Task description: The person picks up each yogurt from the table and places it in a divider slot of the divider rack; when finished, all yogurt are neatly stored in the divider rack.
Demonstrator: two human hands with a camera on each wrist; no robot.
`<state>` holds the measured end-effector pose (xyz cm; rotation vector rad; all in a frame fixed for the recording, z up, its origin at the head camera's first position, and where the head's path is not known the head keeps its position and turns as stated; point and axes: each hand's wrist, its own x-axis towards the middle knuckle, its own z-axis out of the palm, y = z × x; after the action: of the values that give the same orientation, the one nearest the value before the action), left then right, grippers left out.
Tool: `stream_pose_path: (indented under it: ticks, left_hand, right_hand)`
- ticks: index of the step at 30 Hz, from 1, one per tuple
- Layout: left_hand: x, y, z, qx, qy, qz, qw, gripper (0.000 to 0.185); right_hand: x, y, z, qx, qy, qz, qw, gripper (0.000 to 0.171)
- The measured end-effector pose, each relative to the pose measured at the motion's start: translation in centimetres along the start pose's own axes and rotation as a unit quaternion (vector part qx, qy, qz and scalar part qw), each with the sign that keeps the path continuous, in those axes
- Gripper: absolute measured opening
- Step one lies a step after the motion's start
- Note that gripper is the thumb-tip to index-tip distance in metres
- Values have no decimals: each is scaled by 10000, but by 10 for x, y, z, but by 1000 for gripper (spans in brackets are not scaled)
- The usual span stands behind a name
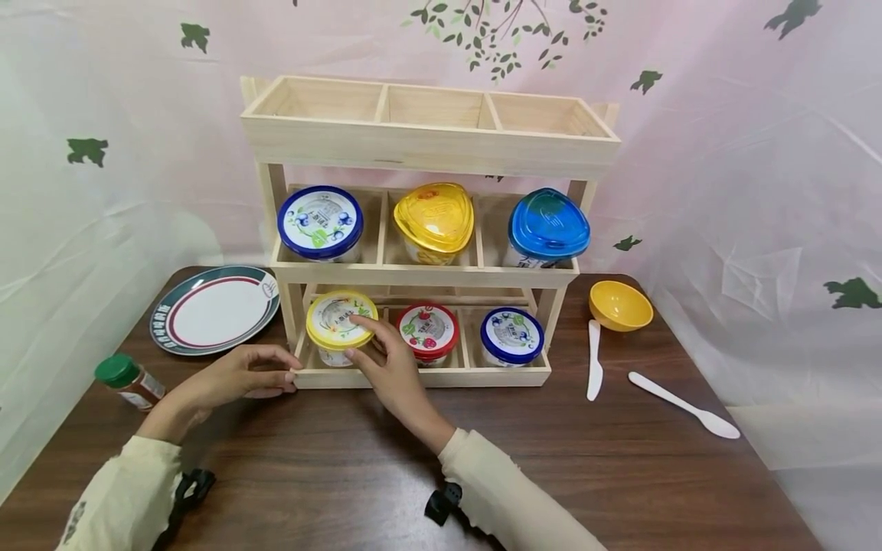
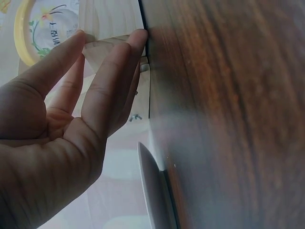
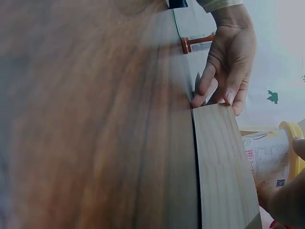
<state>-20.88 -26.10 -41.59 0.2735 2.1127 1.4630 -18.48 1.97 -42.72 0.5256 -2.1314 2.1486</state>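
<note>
A three-tier wooden rack (image 1: 427, 379) stands on the table, its lowest tray nearest me. At that tray's front left corner is my left hand (image 1: 251, 373), its fingertips and thumb gripping the end of the front board (image 2: 112, 19). In the tray's left compartment a tub with a yellow lid (image 1: 338, 317) leans slightly forward. My right hand (image 1: 393, 375) holds this tub, thumb by the front rim and a finger over the lid. Beside it sit a red-lidded tub (image 1: 429, 329) and a blue-lidded tub (image 1: 512, 337), each in its own compartment.
On the middle tier are a blue-lidded tub (image 1: 320, 222), a yellow-capped tub (image 1: 436, 218) and a light-blue-capped tub (image 1: 549, 223). At left lie a plate (image 1: 220, 306) and a green-capped jar (image 1: 131, 381). At right are a yellow bowl (image 1: 620, 306), white knife (image 1: 595, 360) and white spoon (image 1: 682, 404).
</note>
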Motion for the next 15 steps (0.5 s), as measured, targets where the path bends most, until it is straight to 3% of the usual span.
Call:
stream_pose_path:
  ticks: [11, 15]
  left_hand:
    - [0, 1, 0, 12, -7, -30, 10000, 24]
    - [0, 0, 0, 32, -9, -25, 10000, 25]
  right_hand:
    - [0, 5, 4, -300, -144, 240, 9992, 46]
    - [2, 4, 4, -883, -319, 178, 9954, 50]
